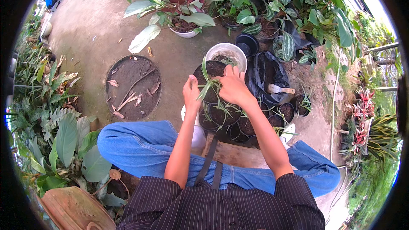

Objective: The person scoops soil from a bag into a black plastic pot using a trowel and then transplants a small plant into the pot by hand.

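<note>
My right hand [233, 84] is over a black pot of dark soil [215, 68], its fingers closed around the base of a small spider plant [207, 88] with narrow green leaves. To the left, my left hand [191, 92] is at the rim of that pot, thumb and fingers upright beside the leaf tips; its grip on the pot is partly hidden. Nearer my body, another soil-filled black pot [223, 115] has thin leaves lying over it. Behind my right hand stands a round pale basin [228, 49] with some soil and plant bits inside.
A trowel with a wooden handle [281, 89] lies on a black plastic bag of soil [262, 76]. Several small black pots [286, 111] stand at the right, and an empty black pot [247, 44] behind. A broad-leaved potted plant [185, 32] is farther back; a soil-filled round [134, 86] lies left.
</note>
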`<state>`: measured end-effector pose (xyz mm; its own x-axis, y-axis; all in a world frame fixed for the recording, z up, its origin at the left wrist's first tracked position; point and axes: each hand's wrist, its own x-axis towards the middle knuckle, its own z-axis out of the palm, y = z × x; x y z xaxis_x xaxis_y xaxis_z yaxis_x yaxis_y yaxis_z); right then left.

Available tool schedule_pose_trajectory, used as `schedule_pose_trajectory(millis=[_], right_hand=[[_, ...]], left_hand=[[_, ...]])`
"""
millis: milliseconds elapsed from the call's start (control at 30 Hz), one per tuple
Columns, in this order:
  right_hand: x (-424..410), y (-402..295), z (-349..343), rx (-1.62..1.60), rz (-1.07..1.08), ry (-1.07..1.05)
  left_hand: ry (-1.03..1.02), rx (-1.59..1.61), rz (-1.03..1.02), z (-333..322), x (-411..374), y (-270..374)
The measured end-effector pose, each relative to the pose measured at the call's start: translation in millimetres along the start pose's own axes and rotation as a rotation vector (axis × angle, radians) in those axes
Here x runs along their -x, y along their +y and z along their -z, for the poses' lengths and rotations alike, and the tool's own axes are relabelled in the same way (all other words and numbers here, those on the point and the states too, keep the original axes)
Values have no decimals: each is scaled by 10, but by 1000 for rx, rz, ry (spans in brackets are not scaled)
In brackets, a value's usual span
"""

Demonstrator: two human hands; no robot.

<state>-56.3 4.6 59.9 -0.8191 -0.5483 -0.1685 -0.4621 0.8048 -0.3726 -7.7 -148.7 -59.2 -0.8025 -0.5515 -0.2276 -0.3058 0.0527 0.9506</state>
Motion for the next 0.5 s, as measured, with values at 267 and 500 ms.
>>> schedule_pose_trajectory(millis=[267, 500], right_hand=[[-317, 53, -153, 44, 9, -47], [-139, 364, 396, -176, 71, 86]], left_hand=[[-22, 160, 38, 44, 107, 243], [-72, 122, -28, -33, 111, 305]])
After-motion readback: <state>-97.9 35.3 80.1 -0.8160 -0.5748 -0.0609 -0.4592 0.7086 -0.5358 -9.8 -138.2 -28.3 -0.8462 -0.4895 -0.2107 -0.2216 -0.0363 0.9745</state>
